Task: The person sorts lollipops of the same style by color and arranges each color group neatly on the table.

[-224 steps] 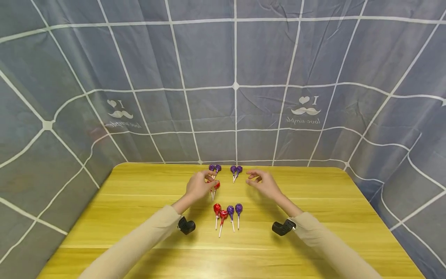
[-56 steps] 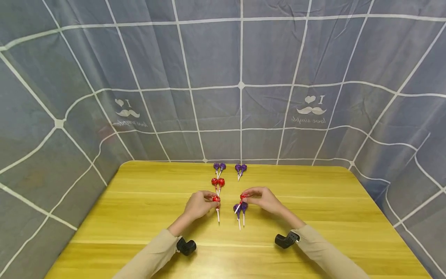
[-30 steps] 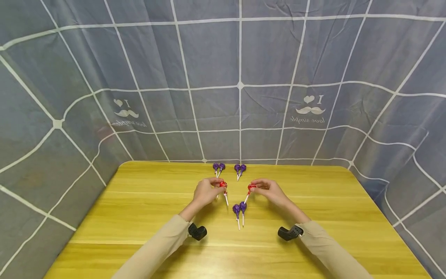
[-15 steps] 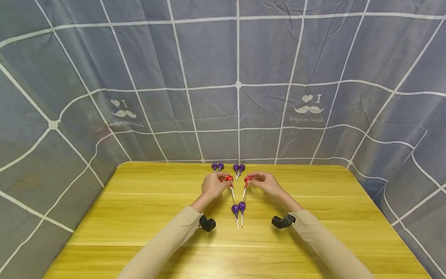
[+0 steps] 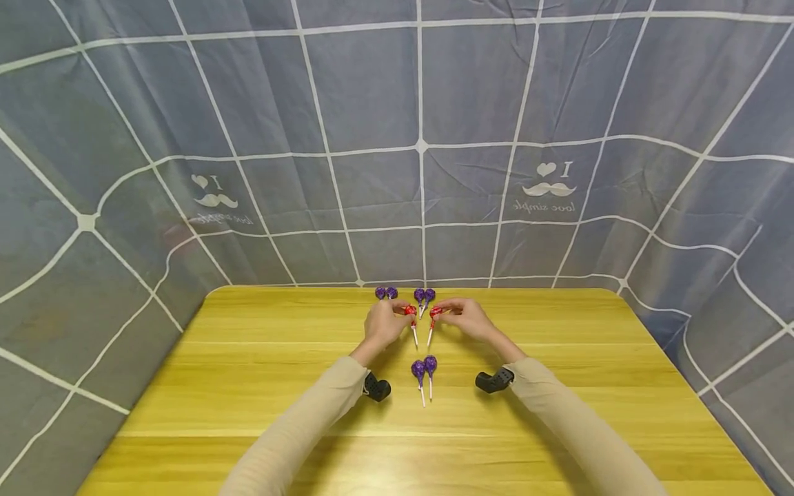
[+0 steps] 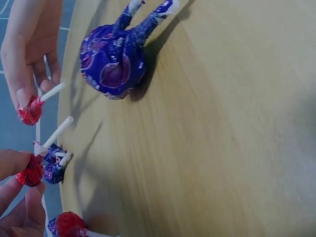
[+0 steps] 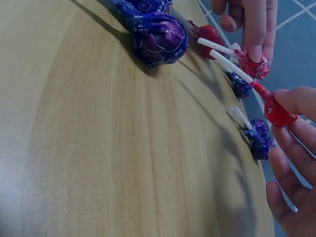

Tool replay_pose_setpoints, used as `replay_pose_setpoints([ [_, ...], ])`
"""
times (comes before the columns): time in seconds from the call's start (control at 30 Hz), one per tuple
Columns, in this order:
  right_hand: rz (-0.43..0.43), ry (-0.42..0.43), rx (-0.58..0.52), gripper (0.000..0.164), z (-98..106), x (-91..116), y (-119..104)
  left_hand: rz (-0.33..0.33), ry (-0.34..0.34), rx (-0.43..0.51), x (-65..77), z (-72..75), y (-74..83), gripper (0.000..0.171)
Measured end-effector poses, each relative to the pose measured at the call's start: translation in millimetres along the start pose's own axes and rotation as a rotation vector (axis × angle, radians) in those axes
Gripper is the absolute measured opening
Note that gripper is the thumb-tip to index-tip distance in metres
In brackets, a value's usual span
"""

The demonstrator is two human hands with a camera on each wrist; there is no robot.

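Observation:
My left hand [image 5: 382, 324] pinches a red-wrapped lollipop [image 6: 30, 173] by its candy head, the white stick pointing toward me. Opposite it, my right hand [image 5: 469, 318] pinches a second red lollipop [image 7: 279, 113] the same way. Both are held side by side with a small gap, just in front of the back right pair of purple lollipops [image 5: 424, 295]. Another purple pair [image 5: 386, 293] lies at the back left, its sticks hidden behind my left hand. Nearer me rest two more purple lollipops [image 5: 424, 368]. A red lollipop [image 6: 70, 224] on the table shows beside my left hand in its wrist view.
The wooden table [image 5: 260, 386] ends at a back edge close beyond the purple pairs. Behind it hangs a grey curtain [image 5: 372, 193] with white grid lines. Black wrist cameras [image 5: 494, 380] sit on both wrists.
Both red lollipops have been picked up from the front group and carried to the back, drawing closer together. Earlier, the left hand was over the red pair on the left.

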State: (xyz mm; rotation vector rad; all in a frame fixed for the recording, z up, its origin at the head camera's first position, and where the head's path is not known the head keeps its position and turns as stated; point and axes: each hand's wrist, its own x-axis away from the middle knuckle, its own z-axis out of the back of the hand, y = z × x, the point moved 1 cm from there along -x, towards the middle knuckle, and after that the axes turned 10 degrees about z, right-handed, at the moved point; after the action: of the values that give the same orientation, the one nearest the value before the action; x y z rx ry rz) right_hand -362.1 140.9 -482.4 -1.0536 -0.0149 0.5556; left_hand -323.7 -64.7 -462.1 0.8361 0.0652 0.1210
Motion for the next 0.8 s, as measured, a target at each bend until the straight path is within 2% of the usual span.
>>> replay_pose_setpoints([
  [0.23, 0.007, 0.000, -0.006, 0.033, -1, -3, 5, 0.005, -0.029, -0.013, -2.4, -9.5, 0.8, 0.028],
  [0.4, 0.033, -0.012, -0.005, 0.032, -1, -4, 10, -0.002, -0.010, -0.049, -2.5, -13.0, 2.9, 0.027],
  [0.67, 0.031, -0.044, -0.019, 0.028, -7, -6, 14, -0.013, 0.022, -0.113, -2.4, -17.5, 3.1, 0.028],
  [0.8, 0.020, -0.047, -0.021, 0.029, -9, -8, 14, -0.022, 0.021, -0.113, -4.1, -20.6, 2.7, 0.028],
])
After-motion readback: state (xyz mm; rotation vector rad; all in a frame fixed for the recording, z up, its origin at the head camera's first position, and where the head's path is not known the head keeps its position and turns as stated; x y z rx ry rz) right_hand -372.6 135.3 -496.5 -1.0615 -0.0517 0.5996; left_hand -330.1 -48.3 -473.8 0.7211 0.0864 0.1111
